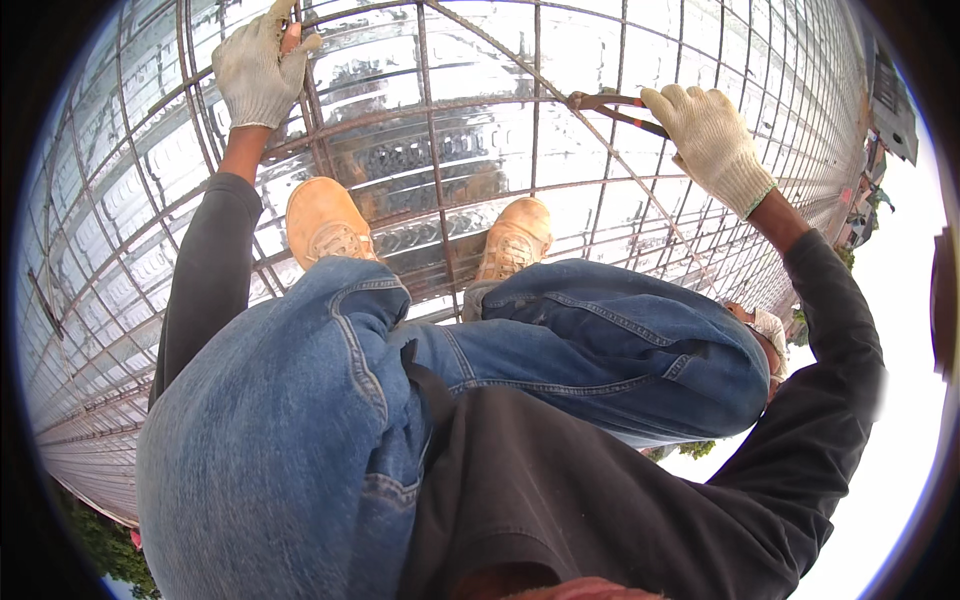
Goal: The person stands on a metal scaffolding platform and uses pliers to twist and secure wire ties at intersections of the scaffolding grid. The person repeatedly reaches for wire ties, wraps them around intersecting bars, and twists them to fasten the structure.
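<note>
My right hand (pixel 708 140), in a pale knitted work glove, is closed around the handles of pincers (pixel 612 104) with dark and orange-red arms. Their jaws point left and meet the steel bars at a crossing, where a thin diagonal bar (pixel 500 55) runs through the rebar mesh (pixel 433 150). At the upper left, my left hand (pixel 262 72) wears a matching glove. Its fingers are bent in beside an upright bar, with the thumb across it and a bare fingertip showing. Whatever lies between those fingers is hidden at the picture's upper edge.
Shiny corrugated metal sheeting (pixel 400 150) lies beneath the mesh. Two tan work boots (pixel 325 215) are set on the bars between my hands. Beyond the right edge of the mesh are buildings (pixel 890 105) and bright sky; green foliage (pixel 95 535) shows at lower left.
</note>
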Available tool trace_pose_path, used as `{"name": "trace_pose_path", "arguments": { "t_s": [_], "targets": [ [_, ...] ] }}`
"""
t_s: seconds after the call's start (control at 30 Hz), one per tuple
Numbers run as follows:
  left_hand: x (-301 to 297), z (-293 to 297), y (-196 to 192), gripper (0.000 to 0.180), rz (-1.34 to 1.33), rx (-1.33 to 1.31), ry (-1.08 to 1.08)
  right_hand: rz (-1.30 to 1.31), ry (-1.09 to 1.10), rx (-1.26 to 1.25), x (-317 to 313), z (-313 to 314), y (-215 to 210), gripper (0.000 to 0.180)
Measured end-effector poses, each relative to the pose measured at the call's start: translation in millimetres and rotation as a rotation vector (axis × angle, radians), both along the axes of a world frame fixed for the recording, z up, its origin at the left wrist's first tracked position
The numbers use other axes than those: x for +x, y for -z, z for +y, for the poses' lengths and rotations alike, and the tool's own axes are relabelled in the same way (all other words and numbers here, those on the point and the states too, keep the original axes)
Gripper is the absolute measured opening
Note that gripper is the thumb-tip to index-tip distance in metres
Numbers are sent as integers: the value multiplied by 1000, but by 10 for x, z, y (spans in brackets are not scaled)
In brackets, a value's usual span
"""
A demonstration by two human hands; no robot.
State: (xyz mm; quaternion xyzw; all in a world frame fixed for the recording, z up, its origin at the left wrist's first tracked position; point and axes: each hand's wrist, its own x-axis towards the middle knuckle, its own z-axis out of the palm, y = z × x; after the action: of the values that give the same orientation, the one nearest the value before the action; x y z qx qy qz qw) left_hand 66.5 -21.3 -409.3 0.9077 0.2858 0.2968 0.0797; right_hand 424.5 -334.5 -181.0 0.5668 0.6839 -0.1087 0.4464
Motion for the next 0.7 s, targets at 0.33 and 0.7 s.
{"name": "trace_pose_path", "arguments": {
  "t_s": [0.33,0.7],
  "targets": [
    [-142,214,333,61,99,-49,29,236,777,-153,236,39,70,31],
    [345,-993,-424,70,-178,-1356,54,641,1294,248,-607,-860,-20,36]
  ]
}}
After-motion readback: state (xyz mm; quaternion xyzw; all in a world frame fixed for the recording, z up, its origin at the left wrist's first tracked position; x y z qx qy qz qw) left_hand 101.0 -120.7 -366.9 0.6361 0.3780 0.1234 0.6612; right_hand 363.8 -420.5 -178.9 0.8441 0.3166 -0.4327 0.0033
